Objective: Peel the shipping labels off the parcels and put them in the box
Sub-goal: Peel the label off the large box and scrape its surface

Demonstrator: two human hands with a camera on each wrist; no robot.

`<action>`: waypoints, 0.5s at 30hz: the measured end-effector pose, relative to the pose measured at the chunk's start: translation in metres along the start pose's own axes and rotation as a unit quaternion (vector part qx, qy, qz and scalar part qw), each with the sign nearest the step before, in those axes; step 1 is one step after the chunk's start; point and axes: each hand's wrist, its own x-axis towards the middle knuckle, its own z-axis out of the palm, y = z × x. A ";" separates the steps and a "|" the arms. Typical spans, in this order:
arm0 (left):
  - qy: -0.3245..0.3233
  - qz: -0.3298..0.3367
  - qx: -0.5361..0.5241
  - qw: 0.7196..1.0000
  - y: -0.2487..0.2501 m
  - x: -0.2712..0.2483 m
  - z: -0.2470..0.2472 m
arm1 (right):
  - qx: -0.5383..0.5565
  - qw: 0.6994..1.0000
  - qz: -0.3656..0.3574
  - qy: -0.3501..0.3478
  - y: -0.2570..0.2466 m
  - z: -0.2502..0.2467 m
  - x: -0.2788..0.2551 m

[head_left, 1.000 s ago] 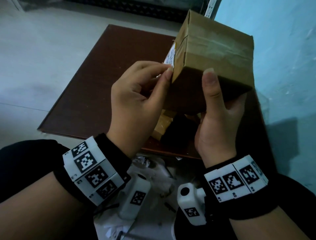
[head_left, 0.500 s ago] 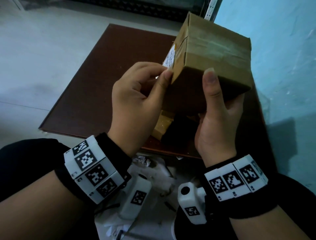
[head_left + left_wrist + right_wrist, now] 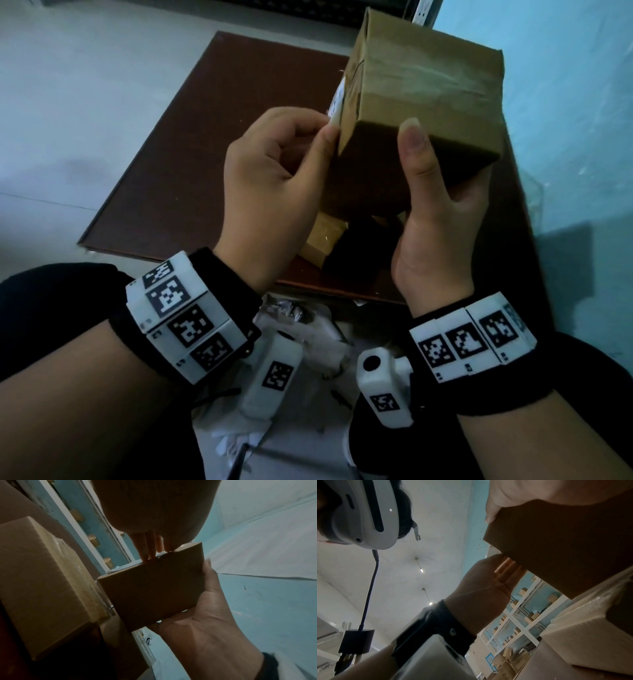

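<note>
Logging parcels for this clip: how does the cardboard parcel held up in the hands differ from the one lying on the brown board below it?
The held parcel is lifted and tilted, gripped by the right hand, while the lower parcel lies untouched on the brown board. The held parcel shows a white label that the left hand pinches at its edge; no label is visible on the lower parcel, which is mostly hidden. Both are brown cardboard sealed with clear tape.

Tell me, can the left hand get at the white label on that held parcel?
Probably yes: the left hand already has its fingertips at the shipping label on the parcel, nothing between, while the right hand holds the parcel up.
</note>
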 end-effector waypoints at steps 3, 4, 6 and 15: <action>0.002 -0.024 -0.004 1.000 -0.003 -0.001 0.000 | 0.000 1.000 -0.008 -0.007 -0.002 0.000 -0.001; 0.008 -0.041 -0.025 0.999 -0.001 -0.001 0.000 | -0.004 1.000 -0.019 -0.014 -0.003 0.000 -0.001; 0.022 -0.077 -0.081 0.994 0.004 0.000 -0.002 | -0.025 0.998 -0.050 -0.030 -0.005 -0.001 -0.002; 0.026 -0.073 -0.036 0.996 -0.004 0.005 -0.005 | -0.063 0.995 -0.073 -0.009 -0.002 -0.006 -0.002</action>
